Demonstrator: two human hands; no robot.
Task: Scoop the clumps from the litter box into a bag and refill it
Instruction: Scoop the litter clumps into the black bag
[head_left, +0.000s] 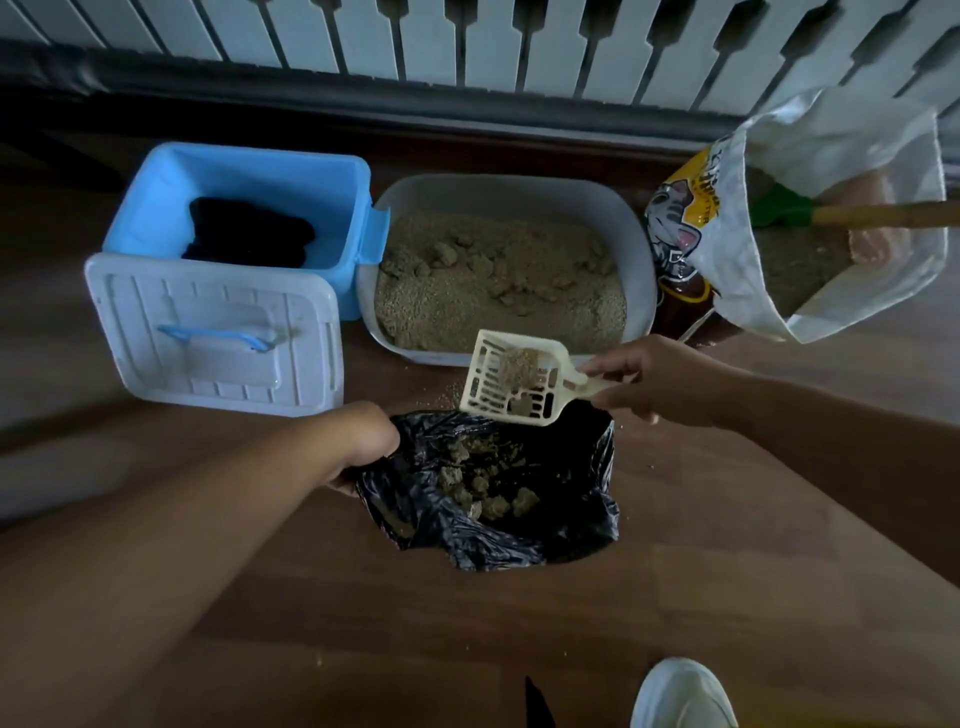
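Note:
A grey litter box (640, 244) full of tan litter with several clumps sits on the wooden floor. In front of it lies an open black plastic bag (571, 519) with several clumps inside. My left hand (363, 441) grips the bag's left rim and holds it open. My right hand (654, 379) holds the handle of a cream slotted scoop (493, 395), tilted over the bag's far edge with litter clumps on it. An open litter sack (727, 249) with a cat picture stands to the right of the box.
A blue bin (156, 208) with dark cloth inside stands left of the litter box, its white lid (156, 332) leaning in front. A green-headed tool with a wooden handle (883, 215) rests in the sack. A radiator runs along the back wall. A white shoe (680, 696) is at bottom right.

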